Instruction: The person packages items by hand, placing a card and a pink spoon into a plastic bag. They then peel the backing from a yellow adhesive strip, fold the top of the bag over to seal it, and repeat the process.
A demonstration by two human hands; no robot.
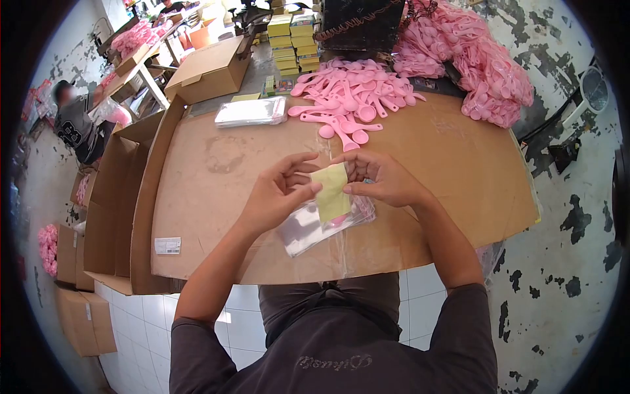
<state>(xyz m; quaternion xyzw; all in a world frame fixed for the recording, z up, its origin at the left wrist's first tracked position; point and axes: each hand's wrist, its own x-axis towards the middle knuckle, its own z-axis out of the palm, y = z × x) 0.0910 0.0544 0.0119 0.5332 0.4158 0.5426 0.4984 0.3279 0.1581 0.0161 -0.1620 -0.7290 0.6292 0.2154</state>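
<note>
A small pale yellow slip of paper [333,200] is held upright between my two hands above the cardboard-covered table. My left hand [279,194] pinches its left edge, the thumb in front and the fingers curled behind. On the opposite edge my right hand [384,180] grips it between thumb and fingers. Beneath the paper lies a clear plastic bag [303,228], with something pink partly showing near its right end. Beyond my hands is a loose heap of pink measuring spoons [348,98]. A stack of clear plastic bags [251,112] sits to its left.
An open cardboard box [121,203] stands against the table's left edge. Bagged pink spoons [472,59] pile up at the back right. Stacks of yellow cards [283,46] rise behind. A white label [167,245] lies front left. Another person [79,121] is at far left.
</note>
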